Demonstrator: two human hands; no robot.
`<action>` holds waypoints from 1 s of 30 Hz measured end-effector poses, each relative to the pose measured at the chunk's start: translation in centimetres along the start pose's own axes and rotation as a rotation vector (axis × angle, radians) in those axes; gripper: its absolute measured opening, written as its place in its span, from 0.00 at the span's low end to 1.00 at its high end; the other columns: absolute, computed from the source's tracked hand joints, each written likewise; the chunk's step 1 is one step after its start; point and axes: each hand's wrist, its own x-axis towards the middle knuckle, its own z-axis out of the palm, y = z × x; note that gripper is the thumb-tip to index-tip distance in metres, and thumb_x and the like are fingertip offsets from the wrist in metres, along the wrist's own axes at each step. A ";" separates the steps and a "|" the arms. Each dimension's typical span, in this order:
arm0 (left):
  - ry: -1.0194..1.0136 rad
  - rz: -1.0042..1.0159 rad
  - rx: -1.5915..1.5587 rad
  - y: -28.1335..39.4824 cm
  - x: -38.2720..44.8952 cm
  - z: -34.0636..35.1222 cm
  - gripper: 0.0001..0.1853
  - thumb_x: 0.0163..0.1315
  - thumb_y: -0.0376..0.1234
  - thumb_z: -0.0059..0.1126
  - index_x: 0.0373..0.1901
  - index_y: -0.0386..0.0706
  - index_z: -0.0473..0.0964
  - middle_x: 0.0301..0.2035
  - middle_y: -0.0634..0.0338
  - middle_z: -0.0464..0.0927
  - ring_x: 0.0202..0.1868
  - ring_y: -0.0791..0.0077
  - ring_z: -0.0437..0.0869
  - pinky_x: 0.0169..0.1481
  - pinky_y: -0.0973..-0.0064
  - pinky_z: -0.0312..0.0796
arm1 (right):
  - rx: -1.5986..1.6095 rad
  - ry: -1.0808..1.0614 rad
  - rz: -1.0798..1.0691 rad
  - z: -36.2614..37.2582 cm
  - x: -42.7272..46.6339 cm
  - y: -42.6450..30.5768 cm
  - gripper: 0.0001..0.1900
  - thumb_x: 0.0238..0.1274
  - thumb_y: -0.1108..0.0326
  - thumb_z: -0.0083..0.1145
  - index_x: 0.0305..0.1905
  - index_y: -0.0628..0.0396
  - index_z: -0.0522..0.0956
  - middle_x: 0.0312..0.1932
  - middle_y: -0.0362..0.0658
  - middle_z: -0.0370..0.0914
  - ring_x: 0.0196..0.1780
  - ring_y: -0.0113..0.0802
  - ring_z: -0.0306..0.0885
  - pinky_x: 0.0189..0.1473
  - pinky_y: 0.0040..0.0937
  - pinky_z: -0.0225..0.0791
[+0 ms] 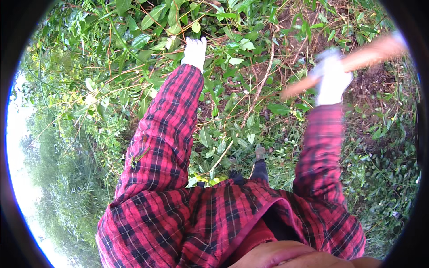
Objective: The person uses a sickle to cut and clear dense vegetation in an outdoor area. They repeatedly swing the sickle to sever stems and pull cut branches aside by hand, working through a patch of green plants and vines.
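My left hand (195,52), in a white glove, is at the top centre among leafy stems (174,20). Its fingers are bent against thin reddish stems, but whether they close on one I cannot tell. Right of centre, my right hand (332,83), gloved in white too, is shut around a wooden handle (372,53). The handle is blurred and slants from lower left to upper right. Its far end, at the picture's rim, is too blurred to name the tool.
Dense green undergrowth (214,134) surrounds me, with brown soil (372,87) at the right. A long dry stem (264,78) crosses the middle. Below my sleeves a dark trouser leg and a shoe (260,152) stand among the plants. Taller bushes (63,177) rise at the left.
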 end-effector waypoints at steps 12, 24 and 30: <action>-0.079 -0.063 0.067 0.3 -0.1 -2.1 0.30 0.62 0.31 0.39 0.67 0.35 0.50 0.50 0.47 0.70 0.55 0.56 0.72 0.67 0.53 0.52 | -0.453 -0.364 0.765 -10.6 -7.7 1.7 0.09 0.49 0.68 0.63 0.28 0.59 0.74 0.14 0.35 0.69 0.11 0.22 0.64 0.12 0.20 0.60; 0.007 -0.043 0.013 0.4 0.1 -0.7 0.29 0.60 0.30 0.42 0.65 0.36 0.53 0.48 0.49 0.72 0.53 0.57 0.73 0.67 0.55 0.53 | -0.093 0.171 -0.128 2.7 2.1 -7.0 0.11 0.59 0.63 0.57 0.35 0.62 0.77 0.17 0.35 0.66 0.22 0.23 0.66 0.25 0.24 0.63; -0.030 -0.105 0.023 0.0 0.9 -1.4 0.30 0.58 0.28 0.43 0.65 0.35 0.54 0.43 0.50 0.73 0.50 0.55 0.73 0.67 0.53 0.52 | -0.396 -0.361 1.146 -5.8 -13.8 15.9 0.06 0.53 0.69 0.59 0.28 0.60 0.75 0.13 0.38 0.69 0.11 0.25 0.64 0.12 0.26 0.61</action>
